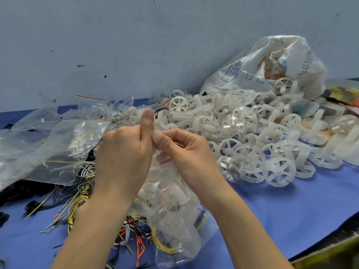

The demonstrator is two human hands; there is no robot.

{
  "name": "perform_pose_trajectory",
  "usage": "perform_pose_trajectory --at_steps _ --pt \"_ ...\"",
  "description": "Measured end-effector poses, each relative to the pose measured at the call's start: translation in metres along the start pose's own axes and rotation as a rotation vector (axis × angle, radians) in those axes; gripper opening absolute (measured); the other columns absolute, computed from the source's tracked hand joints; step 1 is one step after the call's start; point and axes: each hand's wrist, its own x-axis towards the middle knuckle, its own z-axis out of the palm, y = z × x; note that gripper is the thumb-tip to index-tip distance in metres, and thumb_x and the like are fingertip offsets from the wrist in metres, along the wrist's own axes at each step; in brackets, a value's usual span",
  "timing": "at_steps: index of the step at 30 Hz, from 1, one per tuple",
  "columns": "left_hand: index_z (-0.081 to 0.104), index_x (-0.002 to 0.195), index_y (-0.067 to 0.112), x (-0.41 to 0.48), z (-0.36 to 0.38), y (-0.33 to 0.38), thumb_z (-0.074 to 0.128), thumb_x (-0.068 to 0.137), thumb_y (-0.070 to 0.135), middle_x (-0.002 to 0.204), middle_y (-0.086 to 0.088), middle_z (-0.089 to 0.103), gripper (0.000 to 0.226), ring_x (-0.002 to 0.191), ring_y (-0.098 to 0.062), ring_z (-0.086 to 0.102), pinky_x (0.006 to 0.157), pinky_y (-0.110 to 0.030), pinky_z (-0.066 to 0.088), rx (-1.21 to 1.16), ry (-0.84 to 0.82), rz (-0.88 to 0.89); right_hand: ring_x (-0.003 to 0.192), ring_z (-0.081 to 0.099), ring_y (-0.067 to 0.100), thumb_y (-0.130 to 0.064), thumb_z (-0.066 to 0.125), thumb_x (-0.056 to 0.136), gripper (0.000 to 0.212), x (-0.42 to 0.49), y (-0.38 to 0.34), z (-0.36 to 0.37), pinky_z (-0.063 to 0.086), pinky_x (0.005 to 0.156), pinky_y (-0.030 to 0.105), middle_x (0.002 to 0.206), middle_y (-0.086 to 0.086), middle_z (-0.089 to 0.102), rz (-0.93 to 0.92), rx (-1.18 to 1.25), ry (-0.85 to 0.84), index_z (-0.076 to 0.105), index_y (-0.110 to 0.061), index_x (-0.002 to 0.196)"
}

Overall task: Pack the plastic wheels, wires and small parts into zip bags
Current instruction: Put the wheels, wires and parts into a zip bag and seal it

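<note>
**A:** So, where is the zip bag right now?

**B:** It hangs below both hands, low over the tabletop, already bulging with parts. Loose wheels lie heaped to its right. The left hand and right hand each pinch its top edge, thumbs close together.

**A:** How will it handle?

**B:** Light, I'd judge, but the film is thin, slick and floppy, and hard rims could poke through. Hold it by the zip strip, its stiffest part.
</note>
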Motion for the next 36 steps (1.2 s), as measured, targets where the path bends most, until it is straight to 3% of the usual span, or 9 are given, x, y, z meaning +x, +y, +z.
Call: perform_pose_trajectory --at_steps 3,9,17,21,26,36 --pt "0.052 0.051 0.016 0.0 0.001 0.0 0.019 0.098 0.062 0.052 -0.005 0.056 0.074 0.06 -0.036 0.053 0.058 -0.044 0.046 0.05 0.013 0.011 0.06 0.061 0.006 -0.024 0.07 0.091 0.008 0.001 0.002 0.006 0.054 0.068 0.029 0.072 -0.01 0.07 -0.006 -0.037 0.078 0.075 -0.022 0.085" --pt "0.054 0.05 0.012 -0.003 -0.001 -0.003 0.023 0.099 0.056 0.053 -0.007 0.057 0.073 0.061 -0.036 0.055 0.059 -0.046 0.047 0.095 -0.012 0.037 0.052 0.055 0.004 -0.025 0.072 0.089 0.009 0.004 0.004 0.004 0.047 0.058 0.015 0.059 -0.011 0.063 0.007 -0.01 0.213 0.075 -0.017 0.085" --pt "0.052 0.047 0.015 -0.007 -0.009 -0.017 0.03 0.103 0.051 0.048 -0.007 0.051 0.07 0.057 -0.036 0.052 0.056 -0.043 0.044 0.163 -0.04 0.046 0.054 0.054 0.009 -0.03 0.072 0.089 0.013 0.011 0.0 -0.011 0.044 0.052 0.017 0.056 -0.005 0.059 0.017 0.007 0.335 0.075 -0.017 0.086" --pt "0.051 0.043 0.019 -0.011 -0.015 -0.027 0.029 0.102 0.052 0.048 -0.003 0.054 0.071 0.058 -0.034 0.055 0.057 -0.041 0.045 0.17 -0.05 0.024 0.055 0.055 0.01 -0.025 0.071 0.09 0.013 0.014 0.0 -0.016 0.052 0.062 0.028 0.061 -0.008 0.06 0.007 0.038 0.36 0.074 -0.012 0.088" --pt "0.047 0.039 0.023 -0.015 -0.024 -0.037 0.029 0.102 0.052 0.043 0.005 0.05 0.071 0.054 -0.026 0.052 0.054 -0.034 0.037 0.173 -0.033 0.014 0.051 0.055 0.01 -0.025 0.071 0.089 0.011 0.016 -0.001 -0.02 0.055 0.06 0.027 0.057 -0.006 0.059 -0.002 0.036 0.393 0.073 -0.017 0.082" --pt "0.047 0.038 0.022 -0.022 -0.041 -0.052 0.028 0.099 0.054 0.04 0.007 0.047 0.071 0.049 -0.021 0.05 0.053 -0.034 0.037 0.209 0.015 -0.026 0.05 0.055 0.007 -0.026 0.072 0.089 0.01 0.017 -0.001 -0.018 0.055 0.056 0.022 0.054 -0.007 0.059 -0.006 0.045 0.439 0.074 -0.017 0.085"
